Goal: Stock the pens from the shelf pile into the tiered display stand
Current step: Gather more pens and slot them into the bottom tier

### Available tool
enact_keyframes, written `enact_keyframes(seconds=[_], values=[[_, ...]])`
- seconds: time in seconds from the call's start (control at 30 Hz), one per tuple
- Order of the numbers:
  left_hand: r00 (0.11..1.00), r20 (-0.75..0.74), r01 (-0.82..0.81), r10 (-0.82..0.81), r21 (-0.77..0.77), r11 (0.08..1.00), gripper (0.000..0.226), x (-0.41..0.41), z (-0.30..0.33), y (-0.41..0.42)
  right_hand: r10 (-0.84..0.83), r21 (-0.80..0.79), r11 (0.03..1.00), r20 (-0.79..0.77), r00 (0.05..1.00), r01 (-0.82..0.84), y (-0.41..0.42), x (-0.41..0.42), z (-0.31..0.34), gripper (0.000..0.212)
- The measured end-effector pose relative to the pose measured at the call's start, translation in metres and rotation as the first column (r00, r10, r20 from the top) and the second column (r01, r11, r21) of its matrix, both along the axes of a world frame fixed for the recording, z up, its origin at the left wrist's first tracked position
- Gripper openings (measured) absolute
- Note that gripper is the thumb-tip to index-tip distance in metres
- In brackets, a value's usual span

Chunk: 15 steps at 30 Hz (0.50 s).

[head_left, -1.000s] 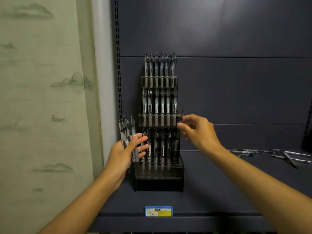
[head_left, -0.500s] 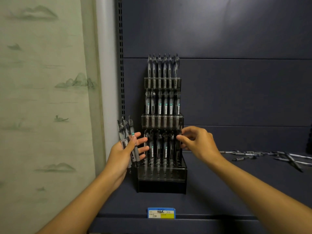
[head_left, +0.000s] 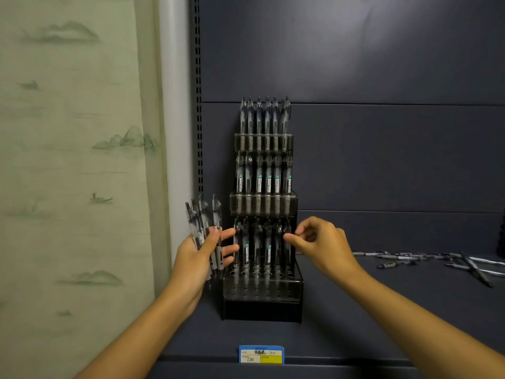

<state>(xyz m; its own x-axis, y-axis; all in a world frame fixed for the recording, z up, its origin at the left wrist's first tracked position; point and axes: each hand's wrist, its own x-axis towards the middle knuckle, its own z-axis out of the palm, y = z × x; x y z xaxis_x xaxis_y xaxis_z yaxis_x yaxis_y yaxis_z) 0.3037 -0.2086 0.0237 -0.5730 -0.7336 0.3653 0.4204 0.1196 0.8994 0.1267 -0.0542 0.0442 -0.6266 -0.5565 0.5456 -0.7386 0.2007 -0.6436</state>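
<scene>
Pens in the display stand (head_left: 262, 302): three filled tiers, six pens each by my count — top row (head_left: 263, 116), middle row (head_left: 263, 173), third row (head_left: 262, 242). Front tier at 6 o'clock of those rows shows open holes; can't tell whether any pen sits there.

Left hand (head_left: 202, 258) grips a bundle of pens (head_left: 203, 222), roughly four, count not certain. Thumb wraps across the barrels, fingers extend toward the stand's left edge; the bundle stands near upright, tips fanned toward 12 o'clock.

Right hand (head_left: 319, 242): fingers curled, thumb and forefinger pinched together right at the rightmost pen (head_left: 287, 242) of the third row. Can't tell if it actually pinches that pen or just touches it.

Shelf pile (head_left: 426, 259) lies loose on the shelf (head_left: 382, 310) at 3 o'clock of the right hand, well apart from it; about eight pens or so, too blurred for a firm count.

One price tag (head_left: 261, 354), blue and yellow, on the shelf's front edge at 6 o'clock of the stand. Pale curtain (head_left: 76, 160) with mountain print at 9 o'clock.
</scene>
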Motion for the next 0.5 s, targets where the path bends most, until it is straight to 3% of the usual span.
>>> enact_keyframes(seconds=[0.17, 0.33, 0.5], values=[[1.000, 0.024, 0.011, -0.010, -0.037, 0.999, 0.021, -0.003, 0.002, 0.005, 0.255, -0.083, 0.964, 0.003, 0.967, -0.254, -0.009, 0.040, 0.022, 0.008], [0.996, 0.057, 0.073, -0.064, -0.157, 0.985, 0.019, -0.004, 0.005, 0.016, 0.307, -0.106, 0.946, -0.010, 0.952, -0.306, -0.024, 0.059, 0.036, 0.023], [0.995, 0.068, 0.090, -0.079, -0.170, 0.981, 0.021, -0.001, 0.005, 0.016, 0.300, -0.121, 0.948, 0.013, 0.954, -0.296, -0.031, 0.063, 0.035, 0.024]])
